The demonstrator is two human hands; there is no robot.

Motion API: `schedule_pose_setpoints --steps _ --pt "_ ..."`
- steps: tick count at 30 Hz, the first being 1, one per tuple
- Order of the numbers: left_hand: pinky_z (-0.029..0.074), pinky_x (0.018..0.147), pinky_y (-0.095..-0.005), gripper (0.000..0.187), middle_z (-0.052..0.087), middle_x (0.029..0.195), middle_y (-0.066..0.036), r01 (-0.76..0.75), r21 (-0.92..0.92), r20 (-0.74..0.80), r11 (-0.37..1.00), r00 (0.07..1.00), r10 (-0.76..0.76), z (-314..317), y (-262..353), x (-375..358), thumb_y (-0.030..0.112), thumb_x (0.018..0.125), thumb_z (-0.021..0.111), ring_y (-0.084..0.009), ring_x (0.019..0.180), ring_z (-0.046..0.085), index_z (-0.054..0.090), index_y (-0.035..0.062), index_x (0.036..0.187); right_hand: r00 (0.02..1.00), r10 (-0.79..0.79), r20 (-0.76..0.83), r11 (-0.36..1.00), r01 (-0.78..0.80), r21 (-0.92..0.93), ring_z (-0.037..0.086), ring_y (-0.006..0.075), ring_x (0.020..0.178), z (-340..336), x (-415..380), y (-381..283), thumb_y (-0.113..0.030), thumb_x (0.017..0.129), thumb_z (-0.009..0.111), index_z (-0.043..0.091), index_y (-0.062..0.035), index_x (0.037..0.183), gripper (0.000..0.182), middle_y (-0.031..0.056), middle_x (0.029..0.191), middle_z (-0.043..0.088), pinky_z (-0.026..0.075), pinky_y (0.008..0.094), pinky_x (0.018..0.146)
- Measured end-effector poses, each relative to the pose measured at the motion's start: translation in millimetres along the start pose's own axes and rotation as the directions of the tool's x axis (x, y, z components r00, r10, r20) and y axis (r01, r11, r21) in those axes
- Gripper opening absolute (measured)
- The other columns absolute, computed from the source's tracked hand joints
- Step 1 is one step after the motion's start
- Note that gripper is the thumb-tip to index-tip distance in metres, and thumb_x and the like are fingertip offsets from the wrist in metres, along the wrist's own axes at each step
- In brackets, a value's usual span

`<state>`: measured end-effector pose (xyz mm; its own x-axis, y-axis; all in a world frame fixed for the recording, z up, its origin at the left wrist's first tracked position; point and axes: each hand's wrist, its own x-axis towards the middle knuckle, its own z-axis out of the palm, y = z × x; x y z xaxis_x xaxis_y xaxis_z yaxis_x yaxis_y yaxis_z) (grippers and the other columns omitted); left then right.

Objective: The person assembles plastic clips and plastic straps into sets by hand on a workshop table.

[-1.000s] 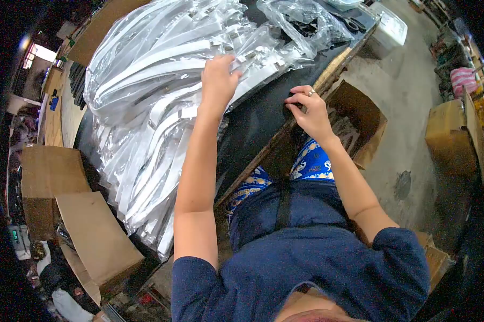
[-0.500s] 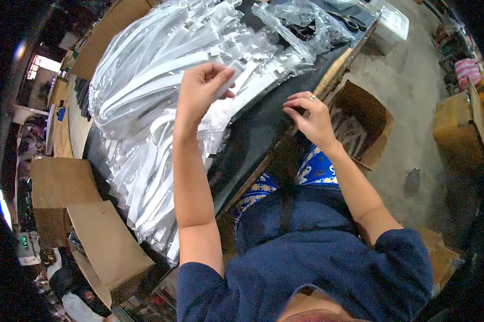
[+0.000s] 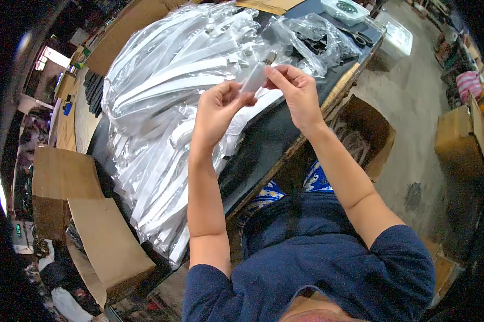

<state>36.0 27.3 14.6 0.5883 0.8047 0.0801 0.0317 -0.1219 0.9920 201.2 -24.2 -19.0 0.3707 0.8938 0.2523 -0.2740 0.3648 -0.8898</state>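
One person in a dark blue short-sleeved top (image 3: 306, 268) and blue patterned legwear (image 3: 317, 177), at the near edge of a black-topped table (image 3: 260, 145) with a worn wooden rim. One left hand (image 3: 215, 115), raised over the table: fingers curled, thumb and fingers pinching the lower end of a white strap piece (image 3: 254, 78). One right hand (image 3: 302, 99), opposite: thumb and forefinger pressed together at the piece's upper end, the other fingers bent. The piece itself: pale, in what looks like clear wrapping, a metallic-looking tip at its upper end; held tilted between the two hands, above the right side of a heap. One open cardboard box (image 3: 382, 129), beside the near edge, to the right, clear wrapping inside. One open cardboard box (image 3: 110, 241), by the table's left end, flap raised; a second brown carton (image 3: 65, 172) behind it. One large heap of white straps (image 3: 167, 96) in clear plastic, spread from the left end across much of the top. Toward the far right corner: one crumpled clear bag (image 3: 333, 40) with dark contents, one pair of black-handled scissors (image 3: 360, 38) next to it, one clear tub (image 3: 346, 11) beyond. At the far edge, one flat brown sheet (image 3: 271, 4). Past the right end, one translucent bin (image 3: 396, 36).
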Motion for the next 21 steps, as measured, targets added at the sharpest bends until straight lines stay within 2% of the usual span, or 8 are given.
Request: schedule_pose_setpoints --steps 1,3,6,7,10,14,16,21 --pt "0.050 0.070 -0.0236 0.020 0.068 0.078 -0.011 -0.003 0.070 -0.013 0.998 1.000 0.004 -3 -1 -4 0.014 0.085 0.067 -0.0145 0.073 0.065 0.064 -0.0045 0.091 1.000 0.000 0.006 1.000 0.000 -0.003 0.058 0.0079 0.074 4 0 -1 -0.018 0.088 0.064 0.067 0.0000 0.090 0.018 0.0025 0.079 0.064 0.046 0.0221 0.072" --pt "0.050 0.068 -0.0239 0.019 0.068 0.077 -0.011 -0.006 0.070 -0.045 0.998 0.999 0.009 -6 -1 -14 0.014 0.087 0.064 -0.0149 0.072 0.065 0.065 -0.0046 0.087 0.999 -0.029 -0.020 0.997 0.030 0.073 0.058 0.0068 0.070 16 1 0 -0.018 0.085 0.067 0.067 0.0014 0.089 0.019 0.0027 0.076 0.065 0.045 0.0197 0.066" --pt "0.051 0.066 -0.0253 0.017 0.067 0.078 -0.012 -0.076 -0.101 -0.150 0.992 0.987 0.060 -9 -3 -22 0.012 0.087 0.064 -0.0163 0.070 0.065 0.063 -0.0055 0.088 1.000 -0.024 -0.012 0.992 0.025 0.123 0.057 0.0063 0.068 38 -1 0 -0.015 0.084 0.068 0.067 0.0022 0.089 0.018 0.0032 0.077 0.065 0.045 0.0195 0.064" --pt "0.051 0.066 -0.0253 0.017 0.067 0.078 -0.012 -0.084 -0.100 -0.161 0.991 0.985 0.068 -10 -5 -25 0.012 0.087 0.064 -0.0163 0.070 0.065 0.063 -0.0055 0.088 1.000 -0.027 0.001 0.992 0.027 0.124 0.057 0.0063 0.068 44 -3 1 -0.015 0.084 0.068 0.067 0.0022 0.089 0.018 0.0032 0.077 0.065 0.045 0.0195 0.064" --pt "0.052 0.064 -0.0266 0.012 0.067 0.080 -0.013 -0.178 -0.274 -0.235 0.945 0.965 0.113 -15 -11 -29 0.006 0.088 0.060 -0.0165 0.070 0.065 0.061 -0.0053 0.090 0.996 0.033 0.082 0.994 -0.041 0.097 0.058 0.0065 0.065 62 -8 6 -0.010 0.084 0.067 0.066 0.0030 0.089 0.014 0.0046 0.078 0.066 0.047 0.0196 0.058" --pt "0.051 0.060 -0.0258 0.015 0.066 0.081 -0.012 -0.212 -0.291 -0.322 0.933 0.940 0.114 -19 -19 -37 0.003 0.087 0.061 -0.0153 0.071 0.064 0.060 -0.0036 0.100 0.983 0.053 0.178 0.994 -0.069 0.086 0.060 0.0087 0.068 71 -11 13 -0.008 0.081 0.069 0.064 0.0049 0.092 0.017 0.0059 0.081 0.065 0.050 0.0225 0.058" --pt "0.048 0.059 -0.0244 0.019 0.066 0.082 -0.011 -0.289 -0.311 -0.320 0.905 0.929 0.187 -19 -22 -39 0.003 0.086 0.062 -0.0139 0.069 0.062 0.060 -0.0026 0.104 0.965 0.053 0.255 0.998 -0.041 -0.051 0.060 0.0098 0.071 72 -8 13 -0.010 0.080 0.071 0.064 0.0054 0.092 0.021 0.0067 0.086 0.063 0.050 0.0232 0.061" --pt "0.047 0.059 -0.0239 0.020 0.066 0.082 -0.010 -0.268 -0.306 -0.289 0.913 0.940 0.179 -24 -26 -40 0.003 0.086 0.062 -0.0123 0.066 0.061 0.060 -0.0033 0.105 0.972 -0.040 0.233 0.981 0.083 -0.176 0.061 0.0117 0.076 72 7 4 -0.018 0.079 0.074 0.065 0.0047 0.092 0.028 0.0076 0.089 0.064 0.049 0.0226 0.068"
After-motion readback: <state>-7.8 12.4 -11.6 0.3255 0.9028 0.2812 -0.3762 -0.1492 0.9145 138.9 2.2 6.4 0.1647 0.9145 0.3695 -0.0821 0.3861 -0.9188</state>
